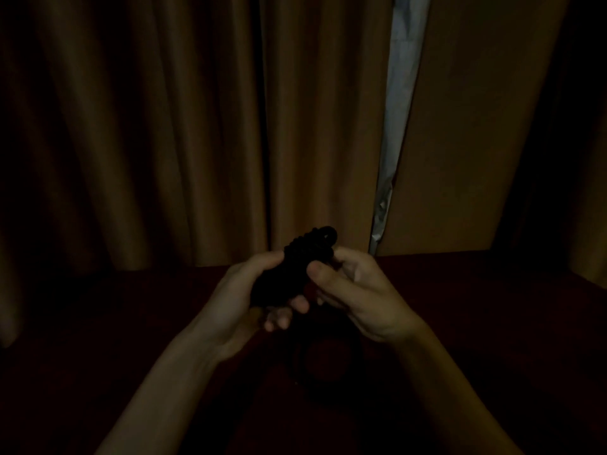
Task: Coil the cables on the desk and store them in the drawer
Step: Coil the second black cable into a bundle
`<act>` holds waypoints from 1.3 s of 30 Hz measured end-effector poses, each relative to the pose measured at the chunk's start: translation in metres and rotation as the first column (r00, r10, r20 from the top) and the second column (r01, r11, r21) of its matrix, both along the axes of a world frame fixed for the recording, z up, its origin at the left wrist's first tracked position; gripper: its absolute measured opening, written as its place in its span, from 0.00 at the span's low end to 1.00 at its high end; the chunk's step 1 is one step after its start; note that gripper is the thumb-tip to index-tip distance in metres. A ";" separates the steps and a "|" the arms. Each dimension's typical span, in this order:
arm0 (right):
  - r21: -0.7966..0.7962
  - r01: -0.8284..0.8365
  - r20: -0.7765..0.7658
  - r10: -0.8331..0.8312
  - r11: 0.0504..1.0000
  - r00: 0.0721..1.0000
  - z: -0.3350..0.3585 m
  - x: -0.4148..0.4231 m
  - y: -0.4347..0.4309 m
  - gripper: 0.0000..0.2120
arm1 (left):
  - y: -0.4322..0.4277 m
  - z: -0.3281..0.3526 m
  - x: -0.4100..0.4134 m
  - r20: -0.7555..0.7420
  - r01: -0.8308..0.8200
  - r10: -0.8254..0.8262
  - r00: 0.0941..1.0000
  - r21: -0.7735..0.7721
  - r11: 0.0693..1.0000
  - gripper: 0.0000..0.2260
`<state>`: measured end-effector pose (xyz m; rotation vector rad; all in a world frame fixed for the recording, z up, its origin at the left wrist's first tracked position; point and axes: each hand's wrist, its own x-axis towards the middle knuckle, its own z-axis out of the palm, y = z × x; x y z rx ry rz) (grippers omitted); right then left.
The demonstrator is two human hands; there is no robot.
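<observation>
Black cable bundle [307,254] in left hand [239,300] and right hand [358,298]

**Finishes, dim light**

Cable bundle [308,257] btw left hand [243,300] & right hand [358,297] was black, matt, ribbed w/ tight wraps. Second coil [325,366] just below the hands looked dull black; too dark for more. Desk [492,323] under the hands was dark reddish, matt, material unclear. Curtain [147,126] beyond the hands was tan cloth, softly folded, no sheen.
</observation>
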<state>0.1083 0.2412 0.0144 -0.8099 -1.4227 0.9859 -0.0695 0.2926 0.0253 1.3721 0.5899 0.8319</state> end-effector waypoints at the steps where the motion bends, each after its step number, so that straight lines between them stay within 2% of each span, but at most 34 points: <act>1: -0.004 0.047 -0.013 -0.047 0.999 0.999 0.000 -0.001 0.001 0.16 | -0.001 0.000 0.001 -0.030 -0.037 0.038 0.999 0.032 0.999 0.22; 3: -0.031 0.116 -0.051 -0.117 0.993 0.992 -0.001 -0.005 0.003 0.19 | -0.001 -0.002 0.004 -0.054 -0.135 0.146 0.988 0.166 0.977 0.17; 5: -0.056 0.253 -0.023 -0.255 0.966 0.967 -0.002 -0.007 0.007 0.25 | 0.000 -0.006 0.003 -0.052 -0.229 0.269 0.962 0.382 0.895 0.09; 8: -0.100 0.377 -0.052 -0.383 0.921 0.922 -0.004 -0.010 0.011 0.31 | 0.000 -0.013 0.005 -0.062 -0.228 0.359 0.931 0.668 0.708 0.23; 9: -0.104 0.393 -0.062 -0.401 0.913 0.914 -0.004 -0.011 0.012 0.32 | -0.001 -0.015 0.007 -0.049 -0.229 0.386 0.921 0.733 0.641 0.24; 12: -0.079 0.421 -0.028 -0.424 0.904 0.905 -0.005 -0.017 0.012 0.32 | 0.002 -0.023 0.011 -0.009 -0.241 0.480 0.877 0.856 0.457 0.23; 15: -0.053 0.377 0.049 -0.375 0.925 0.926 -0.002 -0.017 0.009 0.26 | 0.006 -0.027 0.010 0.051 -0.283 0.532 0.845 0.888 0.363 0.19; 17: -0.033 0.298 0.069 -0.295 0.954 0.953 0.002 -0.016 0.006 0.20 | 0.006 -0.025 0.008 0.085 -0.350 0.536 0.840 0.840 0.415 0.15; 19: -0.021 0.204 0.053 -0.203 0.979 0.978 0.003 -0.014 0.005 0.17 | 0.006 -0.021 0.008 0.099 -0.427 0.507 0.857 0.686 0.589 0.11; 21: -0.037 0.110 -0.015 -0.111 0.993 0.994 0.003 -0.013 0.004 0.15 | 0.007 -0.015 0.008 0.172 -0.451 0.418 0.892 0.376 0.809 0.10; 23: -0.061 0.047 -0.081 -0.052 0.997 0.995 0.004 -0.016 0.004 0.16 | 0.005 -0.007 0.007 0.247 -0.286 0.264 0.932 0.059 0.956 0.13; 24: -0.063 0.021 -0.102 -0.027 0.998 0.994 0.005 -0.017 0.004 0.21 | 0.003 -0.005 0.007 0.277 -0.165 0.170 0.946 -0.043 0.985 0.15; 26: -0.038 -0.005 -0.083 0.002 0.999 0.997 0.007 -0.017 0.003 0.27 | -0.002 -0.003 0.007 0.301 0.040 0.005 0.954 -0.146 0.989 0.17; 28: 0.012 0.008 0.015 -0.008 1.000 1.000 0.005 -0.015 0.003 0.22 | -0.004 -0.001 0.006 0.281 0.119 -0.061 0.958 -0.193 0.974 0.16; 30: 0.025 0.064 0.050 -0.065 0.998 0.997 0.004 -0.013 0.002 0.20 | -0.005 0.001 0.005 0.173 0.088 -0.055 0.983 -0.190 0.978 0.18; 31: 0.017 0.087 0.036 -0.088 0.996 0.995 0.004 -0.014 0.000 0.20 | -0.004 0.001 0.006 0.096 0.054 -0.040 0.995 -0.142 0.988 0.19; 34: 0.000 0.196 0.022 -0.196 0.981 0.980 0.005 -0.018 -0.003 0.19 | -0.003 -0.003 0.010 -0.031 -0.133 0.138 0.990 0.128 0.983 0.19; 36: 0.012 0.296 0.066 -0.297 0.955 0.953 0.004 -0.019 -0.001 0.18 | -0.001 -0.008 0.009 -0.014 -0.275 0.297 0.955 0.342 0.899 0.11; 37: 0.011 0.341 0.083 -0.341 0.940 0.936 0.004 -0.019 0.000 0.18 | -0.002 -0.009 0.008 -0.014 -0.268 0.307 0.952 0.451 0.851 0.10; 39: -0.006 0.419 0.108 -0.416 0.908 0.903 0.002 -0.019 0.002 0.21 | -0.005 -0.013 0.010 -0.075 -0.150 0.250 0.965 0.624 0.767 0.18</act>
